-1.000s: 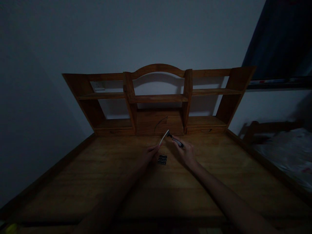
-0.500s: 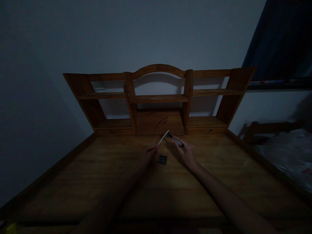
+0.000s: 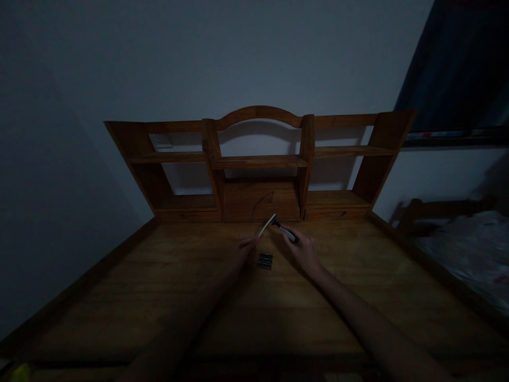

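My left hand (image 3: pixel 246 247) is closed on the lower end of a thin white stick (image 3: pixel 265 226), which slants up and to the right. What kind of stick it is, I cannot make out in the dim light. In my right hand (image 3: pixel 304 248) is a razor (image 3: pixel 289 234) with a grey and black handle, its dark head pointing up-left. The razor's head meets or nearly meets the tip of the white stick. Below and between the hands, a small dark pack of razor cartridges (image 3: pixel 265 261) lies on the wooden desk (image 3: pixel 178 276).
A wooden shelf unit (image 3: pixel 260 162) with cubbies and small drawers stands along the back of the desk. Raised edges run down both sides. Beyond the right edge is a pale, crumpled covering (image 3: pixel 473 254). A dark curtain (image 3: pixel 457 69) hangs at the upper right.
The razor has turned slightly in my right hand, so more of its pale handle shows. The white stick and my left hand have hardly moved.
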Demonstrator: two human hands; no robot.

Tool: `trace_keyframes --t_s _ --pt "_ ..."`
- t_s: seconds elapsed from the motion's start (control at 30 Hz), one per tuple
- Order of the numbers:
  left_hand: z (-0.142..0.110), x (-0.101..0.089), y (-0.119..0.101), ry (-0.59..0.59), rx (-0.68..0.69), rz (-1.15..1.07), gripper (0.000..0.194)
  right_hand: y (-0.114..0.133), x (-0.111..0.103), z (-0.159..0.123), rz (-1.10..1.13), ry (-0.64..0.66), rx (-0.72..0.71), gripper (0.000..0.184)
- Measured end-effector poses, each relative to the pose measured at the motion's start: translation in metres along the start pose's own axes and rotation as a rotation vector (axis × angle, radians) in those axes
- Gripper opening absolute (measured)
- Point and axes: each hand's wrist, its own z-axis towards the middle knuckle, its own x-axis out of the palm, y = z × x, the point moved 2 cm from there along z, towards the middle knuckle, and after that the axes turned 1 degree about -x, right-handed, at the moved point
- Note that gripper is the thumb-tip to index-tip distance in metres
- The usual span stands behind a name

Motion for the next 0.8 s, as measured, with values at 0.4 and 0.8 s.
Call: trace_keyframes --t_s 0.4,0.8 --pt "-0.003 0.001 -0.006 0.006 -0.006 0.000 0.051 -0.001 0.002 0.002 0.096 -0.015 0.013 0.033" --pt "-0.006 0.006 -0.010 0.025 0.097 -0.026 0.046 -0.006 0.001 0.002 0.128 -0.136 0.127 0.033"
